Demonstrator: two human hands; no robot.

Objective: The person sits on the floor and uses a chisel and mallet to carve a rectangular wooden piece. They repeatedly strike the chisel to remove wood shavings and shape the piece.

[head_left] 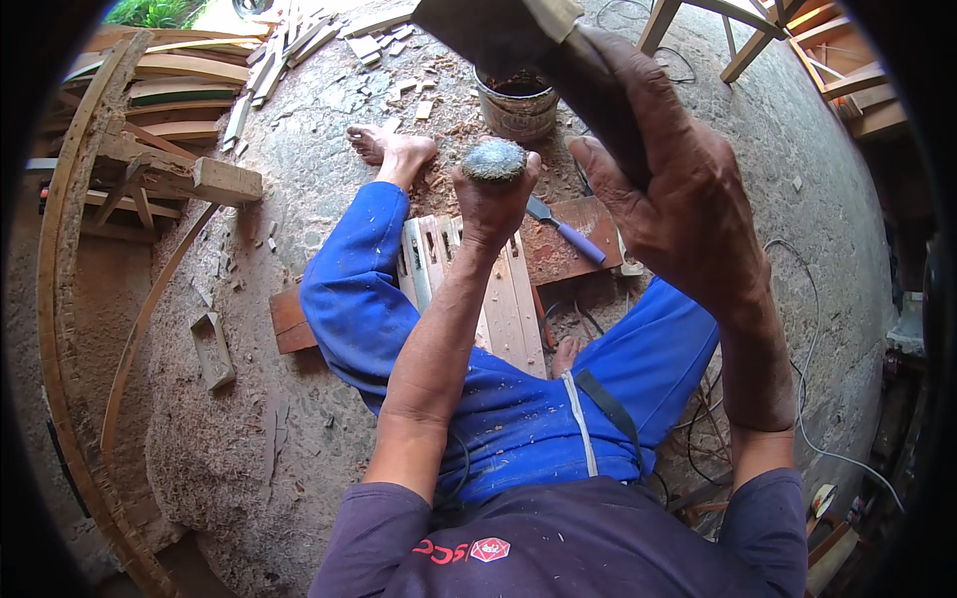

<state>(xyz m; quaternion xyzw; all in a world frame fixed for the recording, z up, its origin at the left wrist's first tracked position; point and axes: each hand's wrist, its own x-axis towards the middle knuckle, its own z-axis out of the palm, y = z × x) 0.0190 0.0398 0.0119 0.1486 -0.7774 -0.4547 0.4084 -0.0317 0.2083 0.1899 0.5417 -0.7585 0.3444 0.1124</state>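
My right hand [688, 199] is raised at the upper right, closed round the handle of a hatchet [488, 40] with a broad dark head, partly cut off by the top edge. Lower and to the left, my left hand [493, 204] grips upright what looks like a chisel [494, 159]. Only its round, battered top shows; the blade is hidden under the fist. Below that fist, between my legs, lie pale slotted boards [508, 309] side by side. A second chisel [578, 239] with a purple handle rests on a reddish-brown plank [568, 214] to their right.
A bucket [518, 105] stands beyond my hands, among wood chips and offcuts. Curved timbers [60, 259] and a wooden frame with a jutting block [227, 181] rise at left. A small wooden box [211, 351] sits on the floor. A cable [817, 329] runs along the right.
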